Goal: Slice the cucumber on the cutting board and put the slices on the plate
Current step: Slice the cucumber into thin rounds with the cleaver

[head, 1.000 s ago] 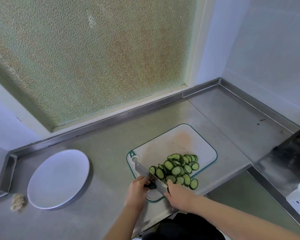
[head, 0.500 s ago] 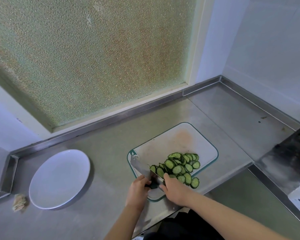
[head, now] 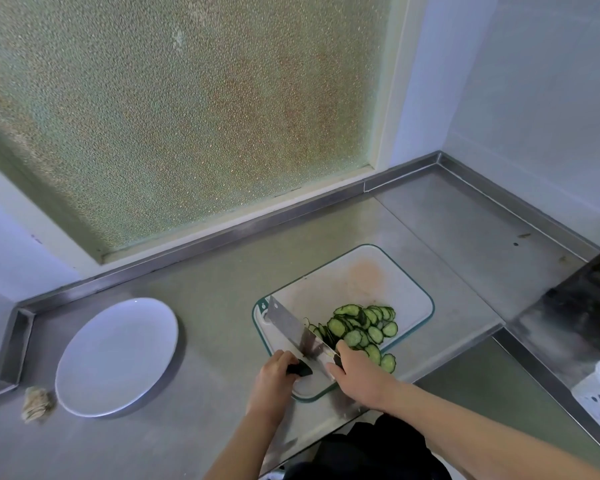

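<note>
**Slippery slices want a scoop, not a pinch**

The left hand (head: 274, 374) grips the cleaver (head: 288, 323) by its handle. The right hand (head: 359, 375) rests against the blade, its grasp hidden. The cucumber slices (head: 361, 327), heaped on the cutting board (head: 354, 282), look thin, wet and light, so they are probably best carried on the blade to the plate (head: 116, 355).

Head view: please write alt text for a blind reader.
A person's left hand holds a cleaver on a white cutting board, the right hand by its blade, beside a heap of cucumber slices. A white plate sits to the left on the steel counter.
</note>
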`<state>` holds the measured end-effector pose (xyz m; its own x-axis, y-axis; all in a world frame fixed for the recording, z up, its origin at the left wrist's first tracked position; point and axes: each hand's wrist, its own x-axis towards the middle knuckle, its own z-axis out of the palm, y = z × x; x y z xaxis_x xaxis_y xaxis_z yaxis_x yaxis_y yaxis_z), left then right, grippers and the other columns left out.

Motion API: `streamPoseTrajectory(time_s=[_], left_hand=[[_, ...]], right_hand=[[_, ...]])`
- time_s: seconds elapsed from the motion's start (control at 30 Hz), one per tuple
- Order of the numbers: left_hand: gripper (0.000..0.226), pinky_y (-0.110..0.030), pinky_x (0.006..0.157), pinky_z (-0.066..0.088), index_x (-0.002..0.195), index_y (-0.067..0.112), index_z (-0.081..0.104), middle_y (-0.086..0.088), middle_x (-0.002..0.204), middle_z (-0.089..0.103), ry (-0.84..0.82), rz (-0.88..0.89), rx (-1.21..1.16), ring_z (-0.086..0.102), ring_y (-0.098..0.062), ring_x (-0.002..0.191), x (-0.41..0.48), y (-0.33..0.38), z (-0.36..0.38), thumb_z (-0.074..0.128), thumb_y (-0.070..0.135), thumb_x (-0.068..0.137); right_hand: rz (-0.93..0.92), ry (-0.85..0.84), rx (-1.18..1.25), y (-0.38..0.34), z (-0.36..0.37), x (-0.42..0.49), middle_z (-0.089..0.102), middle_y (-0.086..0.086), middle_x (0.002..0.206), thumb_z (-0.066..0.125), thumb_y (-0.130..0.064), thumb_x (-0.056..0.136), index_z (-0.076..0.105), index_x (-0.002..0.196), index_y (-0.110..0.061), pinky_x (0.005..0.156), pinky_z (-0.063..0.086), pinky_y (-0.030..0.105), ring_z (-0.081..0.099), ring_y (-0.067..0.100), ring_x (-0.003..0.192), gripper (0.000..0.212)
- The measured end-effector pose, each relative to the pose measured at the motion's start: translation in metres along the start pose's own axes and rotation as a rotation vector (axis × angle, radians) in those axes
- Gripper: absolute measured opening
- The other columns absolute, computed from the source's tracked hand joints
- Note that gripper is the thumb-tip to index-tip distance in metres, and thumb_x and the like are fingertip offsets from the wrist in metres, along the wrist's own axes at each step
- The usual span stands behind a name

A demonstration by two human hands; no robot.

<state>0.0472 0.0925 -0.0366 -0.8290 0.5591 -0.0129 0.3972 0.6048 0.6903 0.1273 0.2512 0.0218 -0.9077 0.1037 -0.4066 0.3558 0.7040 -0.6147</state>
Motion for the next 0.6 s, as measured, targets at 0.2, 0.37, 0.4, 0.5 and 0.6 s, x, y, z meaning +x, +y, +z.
streamPoseTrajectory(time_s=[0.2,0.37,0.4,0.5,0.6], left_hand=[[0.020,-0.015,0.069,0.038,0.091,0.009,0.062,-0.005,0.089,0.058,-0.016,0.071,0.061,0.057,-0.020,0.081,-0.007,-0.006,-0.001,0.062,-0.002,0.073],[0.022,-0.022,0.074,0.042,0.096,0.009,0.062,-0.005,0.095,0.058,-0.010,0.000,0.067,0.055,-0.019,0.088,-0.007,-0.003,-0.002,0.059,-0.001,0.076],[0.021,-0.025,0.074,0.042,0.094,0.006,0.063,-0.006,0.094,0.059,-0.011,-0.016,0.071,0.056,-0.021,0.088,-0.007,-0.003,-0.002,0.058,-0.003,0.076],[0.019,-0.029,0.067,0.043,0.087,0.003,0.066,-0.006,0.084,0.057,-0.007,-0.034,0.086,0.057,-0.025,0.080,-0.005,-0.002,-0.002,0.059,-0.007,0.072],[0.016,-0.024,0.061,0.036,0.078,0.001,0.065,-0.001,0.076,0.051,0.011,-0.025,0.083,0.052,-0.021,0.069,-0.003,-0.002,0.000,0.061,-0.010,0.067]], right_hand=[[0.012,-0.027,-0.003,0.003,-0.001,-0.007,0.039,-0.001,0.068,0.040,-0.031,0.099,0.029,0.082,-0.019,0.052,0.025,0.025,0.036,0.012,0.058,0.023],[0.000,-0.046,-0.027,-0.001,-0.003,-0.011,0.039,-0.002,0.070,0.039,-0.031,0.099,0.032,0.089,-0.014,0.052,0.025,0.025,0.037,0.013,0.061,0.021],[-0.001,-0.047,-0.039,-0.001,-0.004,-0.011,0.039,-0.002,0.070,0.040,-0.030,0.099,0.033,0.091,-0.012,0.052,0.025,0.025,0.039,0.015,0.063,0.021],[-0.001,-0.055,-0.077,-0.001,-0.004,-0.012,0.040,-0.002,0.070,0.040,-0.029,0.099,0.033,0.092,-0.012,0.051,0.026,0.024,0.043,0.020,0.069,0.020],[0.006,-0.070,-0.076,-0.001,-0.004,-0.013,0.041,-0.003,0.070,0.040,-0.029,0.099,0.032,0.092,-0.013,0.051,0.026,0.023,0.041,0.016,0.063,0.019]])
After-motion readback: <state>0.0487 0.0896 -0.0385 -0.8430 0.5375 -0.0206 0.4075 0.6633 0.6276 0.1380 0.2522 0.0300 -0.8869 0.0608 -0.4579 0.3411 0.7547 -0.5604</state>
